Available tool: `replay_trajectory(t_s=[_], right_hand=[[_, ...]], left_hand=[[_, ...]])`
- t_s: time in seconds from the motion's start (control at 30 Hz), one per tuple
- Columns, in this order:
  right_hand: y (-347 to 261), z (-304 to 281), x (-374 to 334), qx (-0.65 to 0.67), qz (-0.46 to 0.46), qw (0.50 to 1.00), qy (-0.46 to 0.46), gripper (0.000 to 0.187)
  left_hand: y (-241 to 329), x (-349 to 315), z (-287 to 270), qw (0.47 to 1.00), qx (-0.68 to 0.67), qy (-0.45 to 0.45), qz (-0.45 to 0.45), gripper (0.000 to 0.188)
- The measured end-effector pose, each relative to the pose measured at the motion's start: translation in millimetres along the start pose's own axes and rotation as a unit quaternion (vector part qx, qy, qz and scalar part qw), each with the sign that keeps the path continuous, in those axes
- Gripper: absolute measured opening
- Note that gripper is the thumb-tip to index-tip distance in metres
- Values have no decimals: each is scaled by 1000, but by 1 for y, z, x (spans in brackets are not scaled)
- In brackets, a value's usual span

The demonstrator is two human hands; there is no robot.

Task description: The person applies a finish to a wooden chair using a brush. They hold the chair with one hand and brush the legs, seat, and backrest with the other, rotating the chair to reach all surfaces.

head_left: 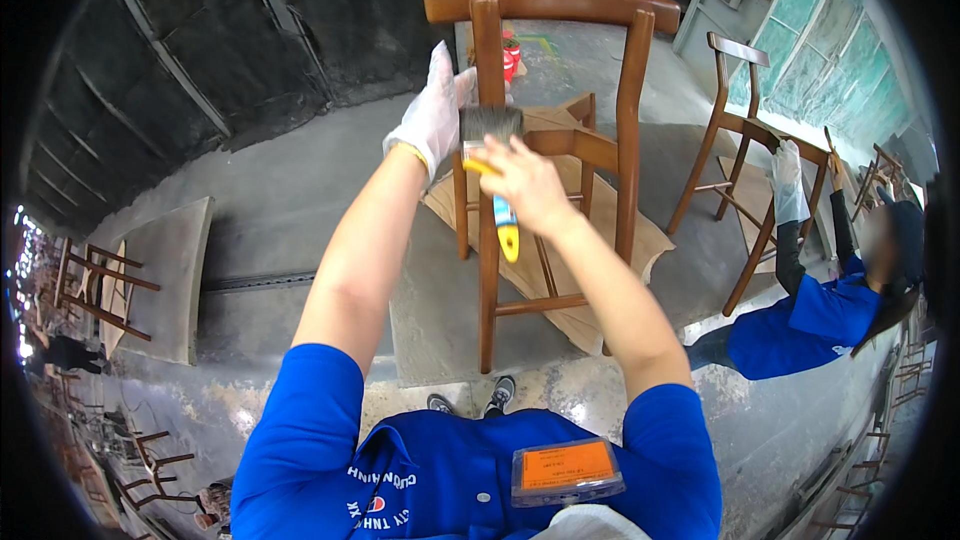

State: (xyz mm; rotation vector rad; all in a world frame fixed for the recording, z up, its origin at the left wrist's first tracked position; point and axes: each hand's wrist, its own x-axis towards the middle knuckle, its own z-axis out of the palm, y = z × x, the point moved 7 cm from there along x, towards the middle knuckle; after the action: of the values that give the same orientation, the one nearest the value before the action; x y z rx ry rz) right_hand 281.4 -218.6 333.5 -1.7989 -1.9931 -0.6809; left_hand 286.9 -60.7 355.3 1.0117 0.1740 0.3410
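Observation:
A brown wooden chair with a curved top rail stands upright in front of me. My left hand, in a thin translucent glove, is beside its left back post with the fingers stretched out. Whether the palm touches the post cannot be made out. My right hand, bare, is closed round a paintbrush with a yellow handle and blue label. Its dark, wide bristles lie across the left back post, below the top rail. My fingers cover part of the handle.
Brown cardboard lies under the chair on a grey platform. To the right, a person in blue works at another wooden chair. A chair rests on a board at left. A dark panelled wall rises at back left.

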Motion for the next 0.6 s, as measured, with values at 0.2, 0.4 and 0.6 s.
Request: replay_trajectory(t_s=[0.2,0.4,0.6], right_hand=[[-88,77,-125,93,46,987,-123,14],[-194,150,-250,132,107,962,-216,16],[-245,228,-383,320,465,756,-331,20]], left_hand=[[-1,53,4,962,252,41,92,32],[-29,92,-1,957,184,110,198,34],[-27,81,30,968,132,69,202,15]])
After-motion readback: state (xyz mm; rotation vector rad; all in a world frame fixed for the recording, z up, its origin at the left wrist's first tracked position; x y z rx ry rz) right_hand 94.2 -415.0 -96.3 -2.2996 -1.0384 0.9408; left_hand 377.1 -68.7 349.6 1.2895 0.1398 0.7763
